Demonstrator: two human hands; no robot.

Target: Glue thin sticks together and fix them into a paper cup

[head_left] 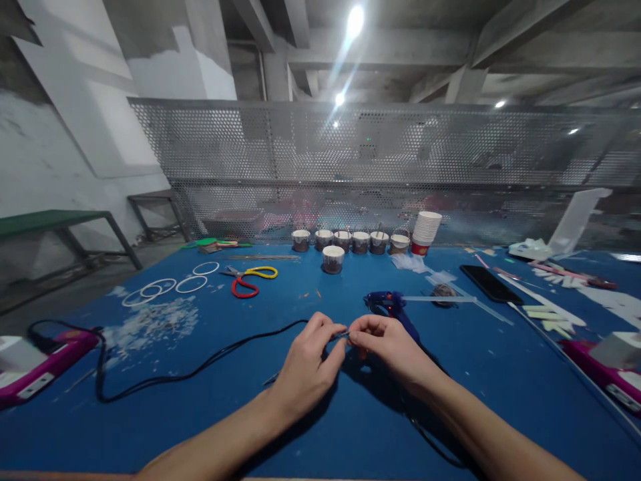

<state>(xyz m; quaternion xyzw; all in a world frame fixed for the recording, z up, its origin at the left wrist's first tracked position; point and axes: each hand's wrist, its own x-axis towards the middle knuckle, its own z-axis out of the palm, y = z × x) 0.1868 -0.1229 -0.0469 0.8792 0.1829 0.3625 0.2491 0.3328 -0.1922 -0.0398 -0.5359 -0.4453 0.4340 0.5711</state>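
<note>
My left hand [310,357] and my right hand [390,344] meet over the middle of the blue table. Their fingertips pinch a small, thin, dark piece [342,336] from its two sides; it is too small and covered to name. Just beyond my right hand lies a blue glue gun [395,302] with a clear glue stick [435,298] sticking out of its back. A dark pointed tip [271,379] shows from beneath my left wrist, the rest of it hidden. Past my left hand runs a black cable [200,366].
Scissors [247,275], white rings [191,284] and pale scraps [155,324] lie left. Several small tubs [360,242] and stacked paper cups [426,229] stand at the back. A phone [491,284] rests right. Magenta power strips [50,364] flank both sides; a perforated metal screen [320,147] rises behind.
</note>
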